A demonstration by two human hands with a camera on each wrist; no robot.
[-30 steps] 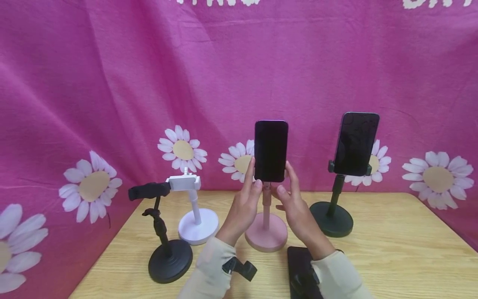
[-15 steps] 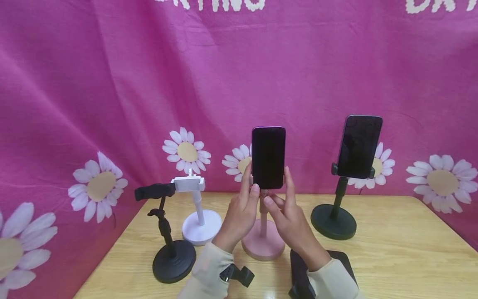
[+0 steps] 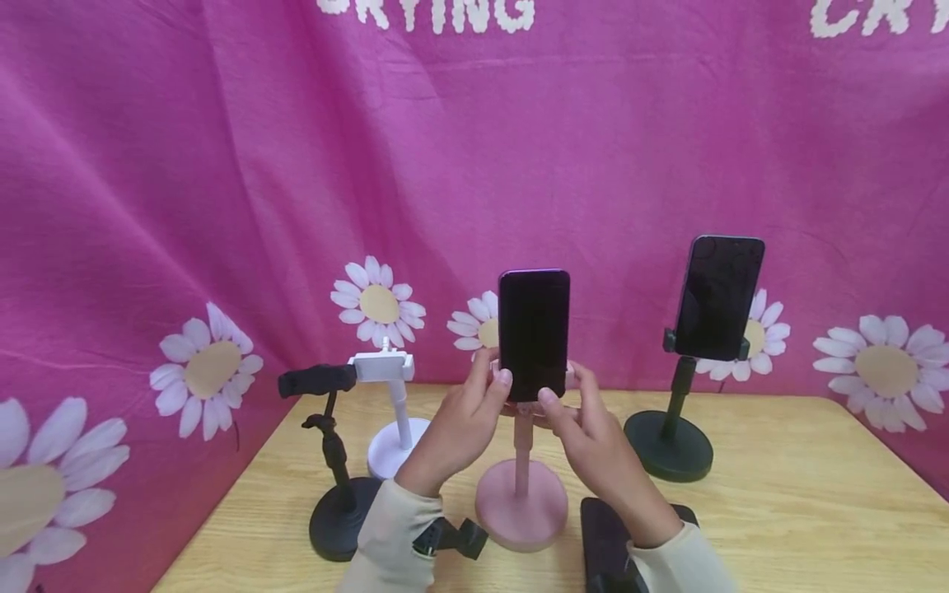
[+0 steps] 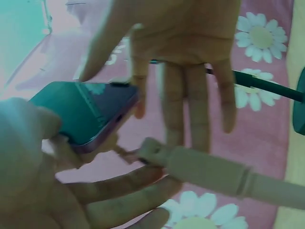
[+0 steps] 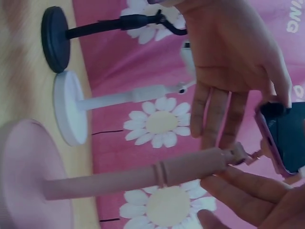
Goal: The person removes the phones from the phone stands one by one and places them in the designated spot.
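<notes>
An upright smartphone with a dark screen sits in the holder of a pink phone stand. My left hand pinches its lower left corner, thumb in front and index finger behind. At the opposite lower corner, my right hand grips likewise, its thumb over the screen's bottom edge. In the left wrist view, the other fingers of the right hand extend loosely behind the stand's neck. The right wrist view shows the jointed top of the pink pole just below the phone.
To the left stand a black stand and a white stand, both with bare holders. A dark green stand at right bears another phone. A dark phone lies flat under my right forearm. A pink flowered cloth hangs behind.
The pink stand and its phone have come closer to me. Both hands have closed in from the phone's sides, thumbs now over its lower front corners. The head view has tilted up slightly.
</notes>
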